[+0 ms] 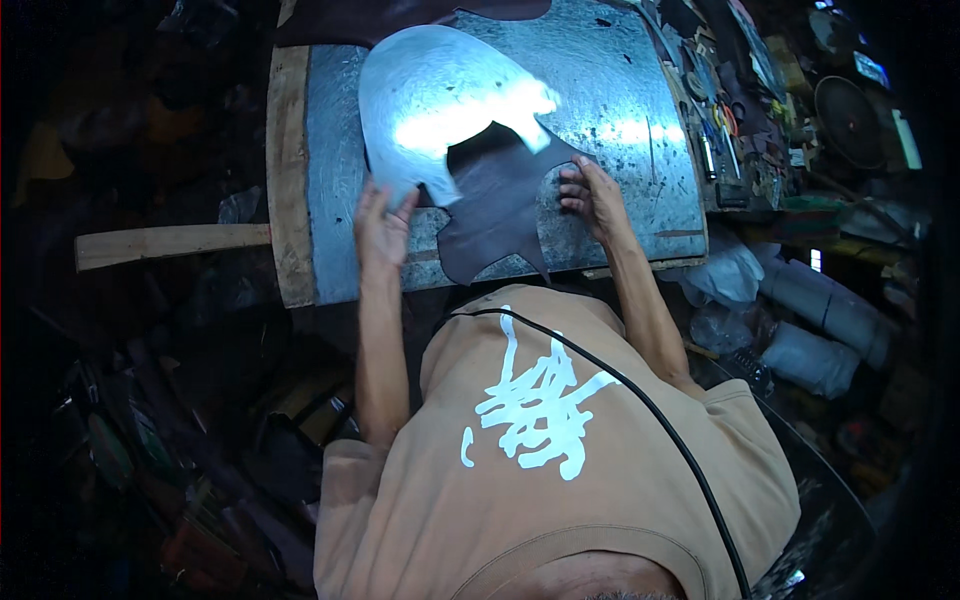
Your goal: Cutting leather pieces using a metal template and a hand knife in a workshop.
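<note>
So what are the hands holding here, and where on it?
The left hand grips the shiny metal template by its lower left edge. The right hand presses flat on the right edge of the dark leather piece rather than gripping it.

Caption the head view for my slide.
Left hand holds a shiny template on dark leather; right hand presses the leather onto a metal-topped bench.
</note>
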`<state>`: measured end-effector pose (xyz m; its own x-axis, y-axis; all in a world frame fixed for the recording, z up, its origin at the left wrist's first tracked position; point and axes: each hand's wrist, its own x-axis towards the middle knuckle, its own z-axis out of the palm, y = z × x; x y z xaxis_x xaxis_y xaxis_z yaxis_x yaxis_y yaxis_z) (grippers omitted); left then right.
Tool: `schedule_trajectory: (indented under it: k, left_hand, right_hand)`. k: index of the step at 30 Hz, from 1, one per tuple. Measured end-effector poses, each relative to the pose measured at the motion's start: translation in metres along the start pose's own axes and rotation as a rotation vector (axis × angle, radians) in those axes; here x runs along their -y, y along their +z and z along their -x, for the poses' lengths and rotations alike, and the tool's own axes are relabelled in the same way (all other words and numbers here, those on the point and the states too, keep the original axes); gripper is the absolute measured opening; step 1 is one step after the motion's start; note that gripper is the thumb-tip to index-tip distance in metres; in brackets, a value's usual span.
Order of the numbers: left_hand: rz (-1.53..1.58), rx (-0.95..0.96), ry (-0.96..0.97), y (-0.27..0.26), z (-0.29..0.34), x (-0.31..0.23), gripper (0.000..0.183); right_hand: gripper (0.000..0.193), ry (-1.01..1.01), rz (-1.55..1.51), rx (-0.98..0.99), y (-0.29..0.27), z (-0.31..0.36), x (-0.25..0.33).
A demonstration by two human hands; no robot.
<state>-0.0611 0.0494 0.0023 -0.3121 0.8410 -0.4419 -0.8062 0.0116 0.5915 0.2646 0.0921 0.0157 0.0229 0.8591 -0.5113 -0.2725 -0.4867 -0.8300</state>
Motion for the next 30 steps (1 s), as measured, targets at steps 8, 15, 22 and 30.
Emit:
schedule_trajectory:
  k: [8,15,22,30]
  left_hand:
    - [-0.184,0.116,-0.192,-0.010,0.073,0.087,0.030]
    - [-0.185,0.127,-0.274,0.000,0.085,0.086,0.037]
    - [-0.055,0.239,-0.440,0.019,0.089,0.090,0.034]
    - [-1.374,0.242,0.062,0.028,0.081,0.082,0.030]
  right_hand:
    - [0.055,-0.026,0.035,0.089,0.005,-0.066,0.025]
    - [0.053,-0.096,0.090,-0.010,0.008,-0.064,0.010]
    - [0.043,0.220,-0.089,0.220,0.038,0.026,0.006]
    - [0.043,0.003,-0.130,0.225,0.008,-0.026,0.012]
